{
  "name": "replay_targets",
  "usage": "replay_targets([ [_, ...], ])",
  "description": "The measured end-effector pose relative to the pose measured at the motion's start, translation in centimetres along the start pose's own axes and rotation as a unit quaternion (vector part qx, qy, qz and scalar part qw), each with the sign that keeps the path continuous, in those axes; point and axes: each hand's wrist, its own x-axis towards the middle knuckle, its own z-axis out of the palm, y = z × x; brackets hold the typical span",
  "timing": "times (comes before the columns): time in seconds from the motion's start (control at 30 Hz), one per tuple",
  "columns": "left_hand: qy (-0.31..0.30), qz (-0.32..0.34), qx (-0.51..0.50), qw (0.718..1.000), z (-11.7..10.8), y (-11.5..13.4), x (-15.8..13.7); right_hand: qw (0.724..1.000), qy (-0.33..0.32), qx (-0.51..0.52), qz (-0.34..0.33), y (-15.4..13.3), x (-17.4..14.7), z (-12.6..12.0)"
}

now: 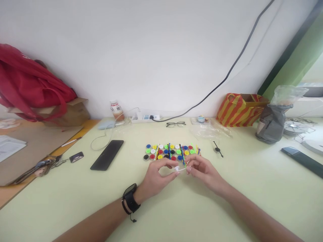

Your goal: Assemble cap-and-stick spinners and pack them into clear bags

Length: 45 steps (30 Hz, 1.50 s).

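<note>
My left hand (pixel 156 177) pinches a small white round plastic piece (pixel 177 168) between thumb and fingertips. Opposite it, my right hand (pixel 206 172) has its thumb and fingers closed on a thin white plastic stick (pixel 182 169), which meets the round piece; whether they are joined I cannot make out. Just beyond my hands, several coloured round pieces (pixel 152 156) lie in rows. Thin coloured arrow-shaped sticks (pixel 169 151) rest across these rows, partly hidden by my fingers. Off to the right lies a black round piece with a black arrow (pixel 217 149) on it.
A black phone (pixel 107 155) lies left of my hands, with keys (pixel 47 164) farther left. Along the wall are a bottle (pixel 117 111), a power strip (pixel 145 118), glasses (pixel 176 124) and a striped bag (pixel 239 109). A dark case (pixel 302 161) lies at the right.
</note>
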Motion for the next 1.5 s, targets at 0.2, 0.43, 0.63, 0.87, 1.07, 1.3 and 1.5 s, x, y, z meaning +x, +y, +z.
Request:
replay_targets([
  [0.2, -0.017, -0.006, 0.004, 1.000, -0.2, -0.1, -0.3, 1.000, -0.001, -0.011, -0.011, 1.4, 0.1, 0.0],
  [0.43, -0.077, 0.008, -0.040, 0.996, 0.0, 0.1, -0.1, 1.000, -0.011, -0.019, -0.021, 1.1, 0.0, -0.1],
  [0.63, -0.088, 0.001, -0.093, 0.992, 0.3, 0.0, -0.3, 0.999, 0.000, -0.031, -0.028, 0.7, 0.3, -0.2],
  [0.87, -0.138, -0.064, -0.248, 0.957, 0.3, 0.0, 0.0, 0.996, 0.014, -0.083, -0.043, 1.1, 0.3, -0.2],
  [1.07, -0.077, -0.138, -0.255, 0.954, 0.4, -1.0, 0.4, 0.944, 0.110, -0.265, -0.164, 1.6, 0.0, -0.1],
  [1.3, -0.051, -0.155, -0.284, 0.945, 0.1, -1.7, 1.0, 0.927, 0.066, -0.310, -0.200, 2.6, -0.5, -0.1],
  [1.5, -0.058, -0.155, -0.282, 0.945, 0.0, -1.4, 0.9, 0.963, 0.082, -0.198, -0.165, 2.0, -0.6, 0.9],
])
